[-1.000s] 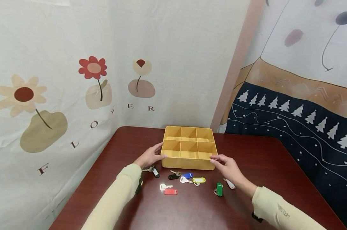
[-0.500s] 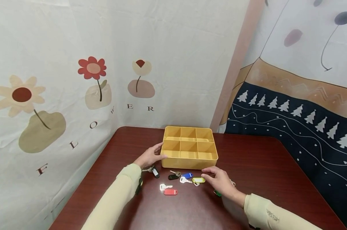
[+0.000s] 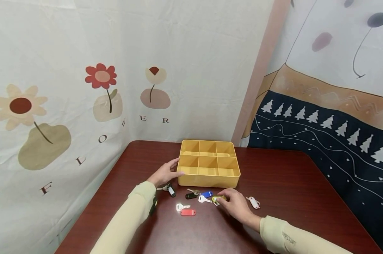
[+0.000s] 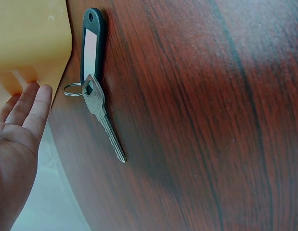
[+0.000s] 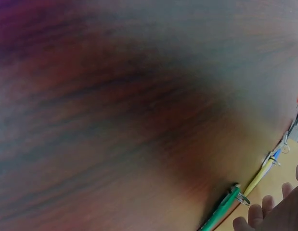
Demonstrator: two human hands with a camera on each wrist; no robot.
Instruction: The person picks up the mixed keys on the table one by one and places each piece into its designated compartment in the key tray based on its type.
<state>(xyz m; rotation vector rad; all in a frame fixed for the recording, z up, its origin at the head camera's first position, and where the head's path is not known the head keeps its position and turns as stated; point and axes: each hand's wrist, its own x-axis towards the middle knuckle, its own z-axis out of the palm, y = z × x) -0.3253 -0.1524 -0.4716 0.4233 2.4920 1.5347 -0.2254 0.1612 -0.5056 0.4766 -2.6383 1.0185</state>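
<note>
Left grip [image 3: 164, 175] held straight-fingered against the side of the yellow box [image 3: 208, 181], white-labelled black tag [image 3: 171, 191] laid near it on the desk [image 3: 194, 238], red tag [image 3: 188, 212] laid nearer the front, yellow tag [image 3: 215, 199] on the desk, partly covered by the right grip [image 3: 237, 204], whether pinched cannot be told, white tag [image 3: 254, 203] seen farthest right

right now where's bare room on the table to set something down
Bare table lies right of the yellow box and white tag, and nearer the person than the red tag. Crowded: the strip before the box, where a black tag, the blue tag and the yellow tag cluster by the right hand.
</note>
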